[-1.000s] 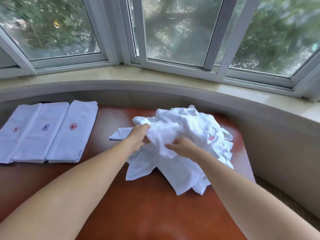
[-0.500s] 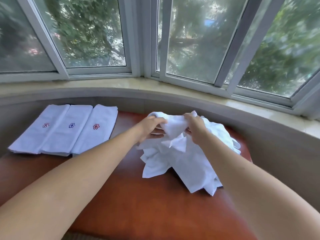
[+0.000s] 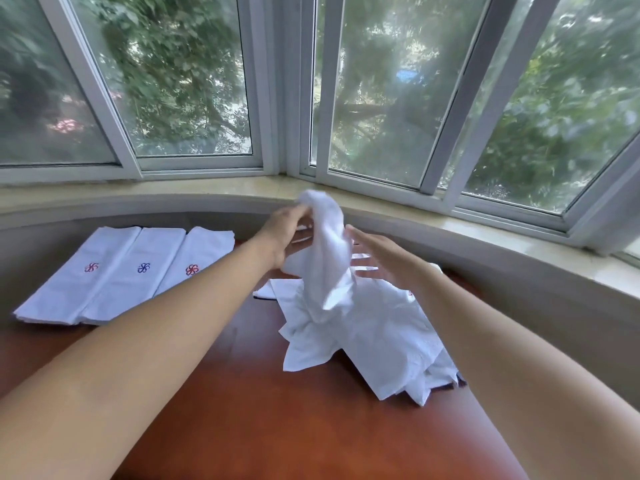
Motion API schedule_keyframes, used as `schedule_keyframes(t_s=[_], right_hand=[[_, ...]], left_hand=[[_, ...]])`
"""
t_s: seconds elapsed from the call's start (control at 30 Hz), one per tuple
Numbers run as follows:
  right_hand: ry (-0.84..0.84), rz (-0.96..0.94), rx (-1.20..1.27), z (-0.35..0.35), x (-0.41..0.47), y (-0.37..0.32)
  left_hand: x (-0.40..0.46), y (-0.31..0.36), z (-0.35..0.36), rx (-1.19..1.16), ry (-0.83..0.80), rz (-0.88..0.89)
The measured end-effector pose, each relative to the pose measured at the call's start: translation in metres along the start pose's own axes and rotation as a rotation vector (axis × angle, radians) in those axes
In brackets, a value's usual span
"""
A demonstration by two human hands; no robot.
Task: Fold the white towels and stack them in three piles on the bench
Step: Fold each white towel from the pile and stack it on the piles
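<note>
**One towel lifted from the heap by the window**

At the far left of the wooden bench, three folded towels lie side by side, edges touching, each with a small flower mark: red, blue, red. Next along, the left hand pinches the top of a white towel and holds it up, so the cloth hangs in a loose twist down to the heap. Just right of the hanging cloth, the right hand is open, fingers spread and straight, near the towel but gripping nothing. Below and to the right, the unfolded heap of towels sprawls on the bench. Behind runs the pale window sill, with trees beyond the glass.
</note>
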State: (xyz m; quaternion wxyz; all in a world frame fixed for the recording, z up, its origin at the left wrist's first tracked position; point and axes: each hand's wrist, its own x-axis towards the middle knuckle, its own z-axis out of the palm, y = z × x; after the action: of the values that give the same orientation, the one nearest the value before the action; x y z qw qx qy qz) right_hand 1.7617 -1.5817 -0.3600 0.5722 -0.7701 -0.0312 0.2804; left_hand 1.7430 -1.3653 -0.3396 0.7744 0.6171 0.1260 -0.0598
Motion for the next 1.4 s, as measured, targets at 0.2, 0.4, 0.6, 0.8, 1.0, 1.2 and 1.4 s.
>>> schedule_keyframes(t_s=[0.2,0.4,0.6,0.8,1.0,1.2,1.4], right_hand=[[0.135,-0.074,-0.526,0.014,0.01,0.02],[-0.004,-0.117,-0.382,0.044,0.015,0.022],[-0.185,0.005,0.142,0.054,0.014,0.03],[-0.26,0.056,0.68,0.035,0.019,0.022],[-0.382,0.076,0.613,0.053,0.02,0.026],[-0.169,0.163,0.421,0.059,0.025,0.025],[0.105,0.398,-0.184,0.02,0.021,0.085]], left_hand=[[-0.016,0.069,0.034,-0.209,-0.271,0.08],[-0.015,0.089,0.045,-0.267,-0.285,0.1],[-0.003,0.058,0.027,-0.039,-0.132,0.042],[-0.014,-0.015,-0.047,0.702,0.279,-0.156],[-0.039,-0.081,-0.093,0.395,-0.085,-0.742],[-0.043,-0.099,-0.089,0.209,-0.146,-0.628],[-0.055,-0.114,-0.124,0.759,-0.064,-0.538]])
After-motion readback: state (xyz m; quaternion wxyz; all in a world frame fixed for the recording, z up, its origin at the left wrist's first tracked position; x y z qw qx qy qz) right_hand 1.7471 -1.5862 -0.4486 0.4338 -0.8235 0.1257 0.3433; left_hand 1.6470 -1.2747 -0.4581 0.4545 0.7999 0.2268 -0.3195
